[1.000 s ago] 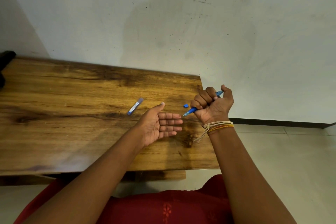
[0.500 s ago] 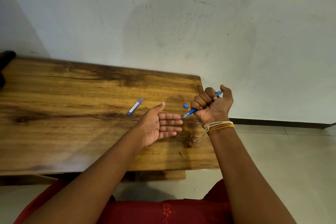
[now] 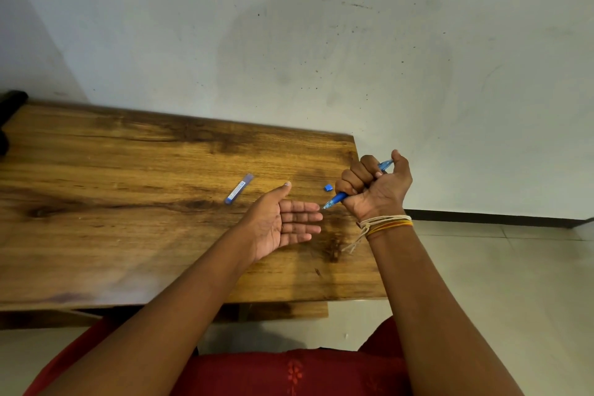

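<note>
Tightly curled, the fingers (image 3: 353, 177) of the right hand (image 3: 374, 191) wrap a slim blue plastic pencil (image 3: 338, 199). Its pointed tip pokes out below them, just short of the left hand's (image 3: 278, 225) fingertips. That hand lies flat, palm up, fingers straight, holding nothing. Beyond the fingertips a tiny blue cap (image 3: 328, 187) and a flat translucent lead case (image 3: 238, 189) rest on the grained wooden counter (image 3: 128, 202).

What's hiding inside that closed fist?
The right hand grips a blue mechanical pencil. Its tip pokes out toward the open left hand, and its other end shows by the thumb. The curled fingers cover its middle.
</note>
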A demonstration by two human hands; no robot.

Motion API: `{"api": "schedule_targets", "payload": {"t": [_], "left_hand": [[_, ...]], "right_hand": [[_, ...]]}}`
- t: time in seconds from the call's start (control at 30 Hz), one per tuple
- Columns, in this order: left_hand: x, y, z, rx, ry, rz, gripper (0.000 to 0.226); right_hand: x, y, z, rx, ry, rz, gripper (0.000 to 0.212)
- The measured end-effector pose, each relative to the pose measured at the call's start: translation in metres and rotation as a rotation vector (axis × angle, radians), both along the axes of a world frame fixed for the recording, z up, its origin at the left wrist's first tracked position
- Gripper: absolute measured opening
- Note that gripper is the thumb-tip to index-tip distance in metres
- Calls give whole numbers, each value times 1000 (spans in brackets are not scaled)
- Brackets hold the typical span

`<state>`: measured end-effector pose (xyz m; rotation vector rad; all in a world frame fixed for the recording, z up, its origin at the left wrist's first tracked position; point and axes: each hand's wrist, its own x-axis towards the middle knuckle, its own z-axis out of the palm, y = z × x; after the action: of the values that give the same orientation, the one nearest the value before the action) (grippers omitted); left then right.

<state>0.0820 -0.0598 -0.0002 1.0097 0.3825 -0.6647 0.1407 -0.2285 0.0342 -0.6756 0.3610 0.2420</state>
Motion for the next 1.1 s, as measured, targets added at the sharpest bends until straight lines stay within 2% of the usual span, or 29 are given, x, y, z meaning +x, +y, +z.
{"api": "schedule_targets", "payload": {"t": [0.43,0.63,0.87,1.1], "left_hand": [[1,0,-2,2,2,-8,63],[0,-1,-3,10,1,-13,63],[-1,-2,-2,11,4,-24,64],[-2,-1,-4,7,0,-22,64]], "right_hand": [[0,1,2,-42,-28,-8,52],[-1,0,2,-20,-17,-13,61],[-2,-2,1,28,-2,-23,53],[-3,-1,0,35,11,-29,59]]}}
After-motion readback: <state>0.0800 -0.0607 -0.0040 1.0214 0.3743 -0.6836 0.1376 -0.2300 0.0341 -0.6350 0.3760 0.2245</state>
